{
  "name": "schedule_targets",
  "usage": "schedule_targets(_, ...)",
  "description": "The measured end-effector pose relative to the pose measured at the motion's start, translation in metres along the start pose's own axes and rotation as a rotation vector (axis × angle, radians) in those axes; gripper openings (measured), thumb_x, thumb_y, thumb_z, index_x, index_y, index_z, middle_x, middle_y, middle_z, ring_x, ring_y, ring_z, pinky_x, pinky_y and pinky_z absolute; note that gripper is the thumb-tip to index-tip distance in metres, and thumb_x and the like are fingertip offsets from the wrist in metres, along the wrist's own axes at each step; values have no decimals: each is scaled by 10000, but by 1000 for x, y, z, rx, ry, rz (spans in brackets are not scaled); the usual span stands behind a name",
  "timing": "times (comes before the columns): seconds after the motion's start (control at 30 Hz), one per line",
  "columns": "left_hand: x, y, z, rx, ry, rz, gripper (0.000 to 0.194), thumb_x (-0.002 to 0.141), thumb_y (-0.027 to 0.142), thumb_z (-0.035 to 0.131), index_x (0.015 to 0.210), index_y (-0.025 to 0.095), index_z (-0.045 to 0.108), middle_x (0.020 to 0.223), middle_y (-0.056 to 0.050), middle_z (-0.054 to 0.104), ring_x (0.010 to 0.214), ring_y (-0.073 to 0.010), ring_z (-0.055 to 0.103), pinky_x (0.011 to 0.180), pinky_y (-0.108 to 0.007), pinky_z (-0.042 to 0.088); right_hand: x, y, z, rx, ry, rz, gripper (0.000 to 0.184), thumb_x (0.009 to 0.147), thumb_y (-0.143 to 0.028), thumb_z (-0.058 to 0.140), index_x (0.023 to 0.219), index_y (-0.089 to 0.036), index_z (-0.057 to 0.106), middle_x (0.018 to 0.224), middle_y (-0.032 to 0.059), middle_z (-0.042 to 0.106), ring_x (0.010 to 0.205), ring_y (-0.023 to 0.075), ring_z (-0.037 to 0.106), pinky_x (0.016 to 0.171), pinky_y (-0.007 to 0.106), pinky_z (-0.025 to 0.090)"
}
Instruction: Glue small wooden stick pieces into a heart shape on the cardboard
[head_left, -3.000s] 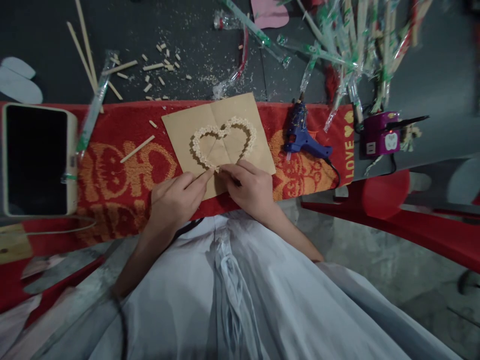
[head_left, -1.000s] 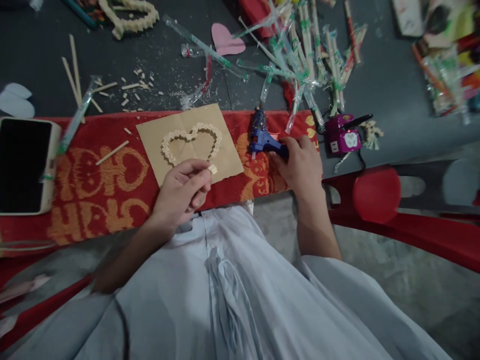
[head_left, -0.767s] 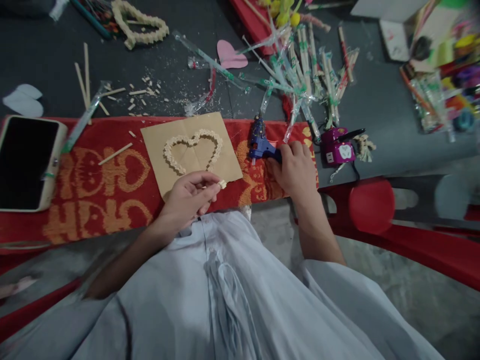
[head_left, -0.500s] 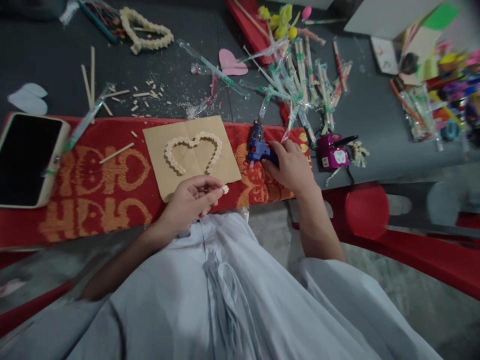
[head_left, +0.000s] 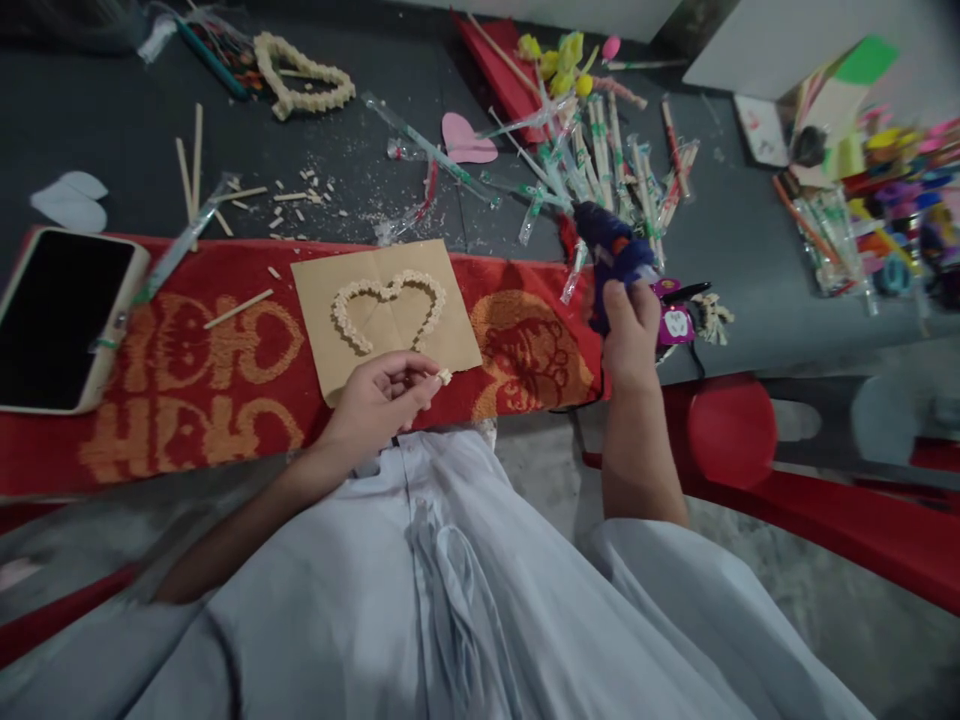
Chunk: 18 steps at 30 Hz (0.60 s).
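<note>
In my right hand [head_left: 631, 325] is a blue glue gun [head_left: 616, 250], raised over the right end of the red towel, its nozzle pointing toward the back. My left hand [head_left: 386, 400] pinches a small cluster of pale wooden stick pieces [head_left: 444, 377] between thumb and fingertips, just off the near edge of a brown paper sheet [head_left: 311, 300]. On that sheet stands a heart outline made of short wooden pieces [head_left: 429, 285], with its lower point open or hidden behind my left hand. A purple box with a panda sticker [head_left: 679, 322] sits just beyond my right hand.
The red towel [head_left: 165, 400] bears a phone [head_left: 64, 315] and a loose stick [head_left: 238, 309]. Farther back lie cut wooden bits [head_left: 300, 200], a second wooden heart [head_left: 311, 100], a pink paper heart [head_left: 466, 140] and wrapped sticks [head_left: 600, 150]. A red stool [head_left: 731, 430] stands at right.
The glue gun has been lifted off the towel and swung to the right and back by my right hand. My left hand stays nearly still with its wooden cluster.
</note>
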<state>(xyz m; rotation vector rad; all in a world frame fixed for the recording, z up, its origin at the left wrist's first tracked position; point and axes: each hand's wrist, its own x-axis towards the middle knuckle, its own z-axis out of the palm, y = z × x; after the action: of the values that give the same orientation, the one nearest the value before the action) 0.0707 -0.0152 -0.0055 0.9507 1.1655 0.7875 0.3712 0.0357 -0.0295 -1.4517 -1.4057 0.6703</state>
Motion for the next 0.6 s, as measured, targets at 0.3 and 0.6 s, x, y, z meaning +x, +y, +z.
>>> schedule_targets(0.3,5,-13,-13,402,374,554,124,821,280,687,915,218,740,647,27,666,526,-83,582,514,-188,489,-37,-42,2,292,-121,151,524,799,-687,700,598,-239,518,470,-59,395,385,84,396,339,236,305)
schedule_targets(0.6,3,-16,-22,607,458,743,133,858,236,706,977,234,764,676,37,703,561,-75,625,542,-183,485,-67,-66,23,381,-600,204,458,896,-666,579,835,-230,704,621,3,622,536,122,540,467,258,400)
